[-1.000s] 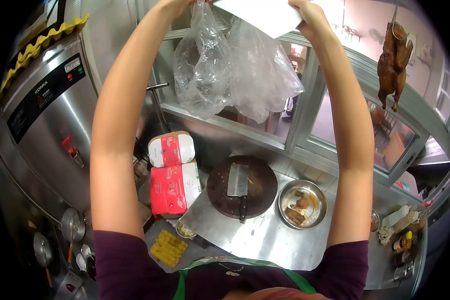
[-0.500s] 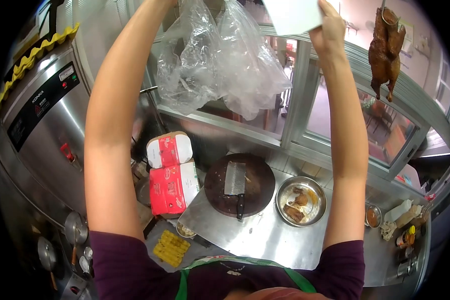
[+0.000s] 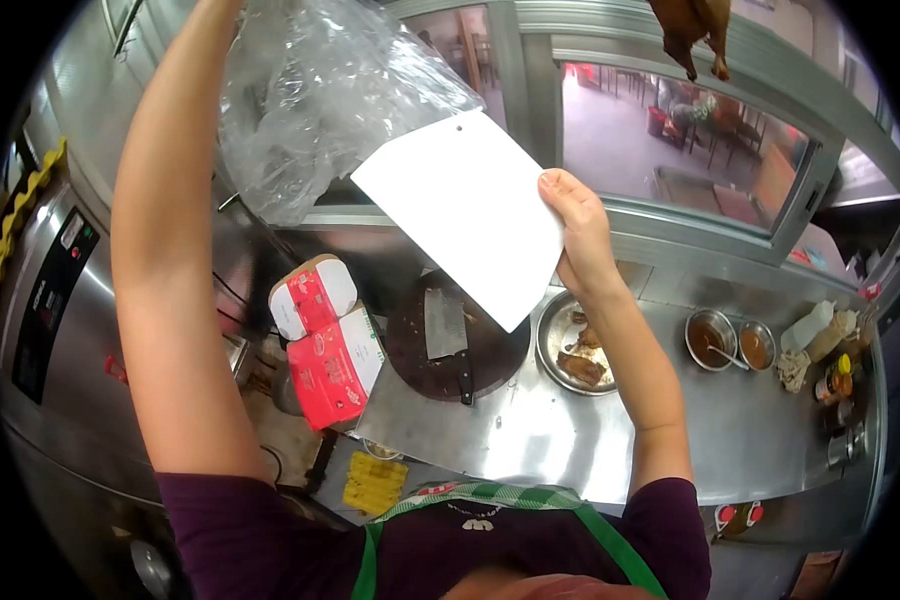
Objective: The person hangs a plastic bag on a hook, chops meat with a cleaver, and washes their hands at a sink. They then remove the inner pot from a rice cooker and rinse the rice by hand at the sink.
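In front of the window, my right hand (image 3: 582, 235) pinches the right edge of a flat white paper sheet (image 3: 465, 220). Near the sheet's upper edge is a small round hole. My left arm (image 3: 175, 240) reaches up past the top edge, beside hanging clear plastic bags (image 3: 310, 110); the left hand itself is cut off. Below the sheet, a cleaver (image 3: 443, 325) lies on a round dark chopping board (image 3: 505, 350). Right of the board, pieces of roast meat (image 3: 580, 368) lie in a steel bowl (image 3: 546, 360), partly hidden by my right forearm.
Red and white boxes (image 3: 330, 372) stand left of the board. A roast duck (image 3: 692, 30) hangs at the upper right. Sauce bowls (image 3: 710, 338) and several bottles (image 3: 808, 327) line the right counter. A steel cabinet (image 3: 65, 400) stands at the left.
My right hand has brought the white sheet down from the top edge into full view. The camera view has shifted, and the hanging duck now sits higher, mostly cut off.
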The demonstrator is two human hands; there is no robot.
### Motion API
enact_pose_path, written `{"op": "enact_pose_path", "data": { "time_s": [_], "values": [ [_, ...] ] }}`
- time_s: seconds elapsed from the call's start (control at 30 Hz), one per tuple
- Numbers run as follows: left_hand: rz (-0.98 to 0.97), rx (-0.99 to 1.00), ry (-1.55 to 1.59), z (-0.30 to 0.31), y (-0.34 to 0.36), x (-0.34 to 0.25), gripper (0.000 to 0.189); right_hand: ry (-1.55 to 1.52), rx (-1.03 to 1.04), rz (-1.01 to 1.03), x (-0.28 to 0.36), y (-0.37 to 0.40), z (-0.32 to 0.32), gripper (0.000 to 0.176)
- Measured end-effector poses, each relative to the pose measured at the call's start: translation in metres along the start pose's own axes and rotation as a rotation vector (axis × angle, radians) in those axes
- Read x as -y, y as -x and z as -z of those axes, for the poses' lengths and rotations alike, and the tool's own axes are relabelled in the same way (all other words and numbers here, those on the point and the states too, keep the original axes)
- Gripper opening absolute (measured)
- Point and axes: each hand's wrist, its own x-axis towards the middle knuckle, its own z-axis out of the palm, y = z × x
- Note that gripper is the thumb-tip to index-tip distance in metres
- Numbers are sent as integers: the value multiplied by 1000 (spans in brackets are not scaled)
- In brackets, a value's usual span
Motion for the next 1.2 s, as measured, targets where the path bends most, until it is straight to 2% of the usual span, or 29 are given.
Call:
{"op": "enact_pose_path", "data": {
  "time_s": [0.07,0.23,0.3,0.33,0.37,0.43,0.5,0.6,0.63,0.7,0.73,0.8,0.9,1.0,1.1,1.2],
  "values": [
    [18,0,-46,-5,4,0,30,-11,-28,-32,0,5,7,12],
    [71,-27,-205,-16,29,2,33,-34,-97,43,16,-9,10,10],
    [110,-55,-340,-22,53,4,34,-21,-46,92,30,-21,-3,11],
    [96,-98,-394,-28,69,10,33,-31,-26,104,36,-30,-13,12],
    [-66,-57,-699,-37,70,47,43,-4,31,115,40,-44,-20,13],
    [-78,-253,-614,-49,101,61,47,-24,119,156,44,-74,-49,15],
    [-134,-346,-288,-56,117,83,35,-21,239,214,45,-109,-83,17],
    [28,-187,-278,-54,139,70,28,-1,290,338,43,-153,-141,16],
    [62,-217,-292,-56,140,72,26,30,285,380,39,-172,-155,16],
    [132,-273,-315,-64,143,78,25,197,275,599,32,-201,-172,17],
    [101,-255,-479,-66,144,78,19,201,237,621,29,-213,-181,15],
    [81,-210,-471,-63,146,75,20,212,157,662,29,-225,-197,15],
    [72,-185,-454,-63,148,76,21,97,108,535,28,-229,-206,14],
    [46,-187,-454,-64,149,76,21,134,232,528,26,-229,-202,14],
    [72,-164,-458,-64,151,79,22,342,102,391,35,-202,-203,16],
    [126,-144,-426,-60,153,73,23,311,60,330,33,-193,-196,17]
  ]
}}
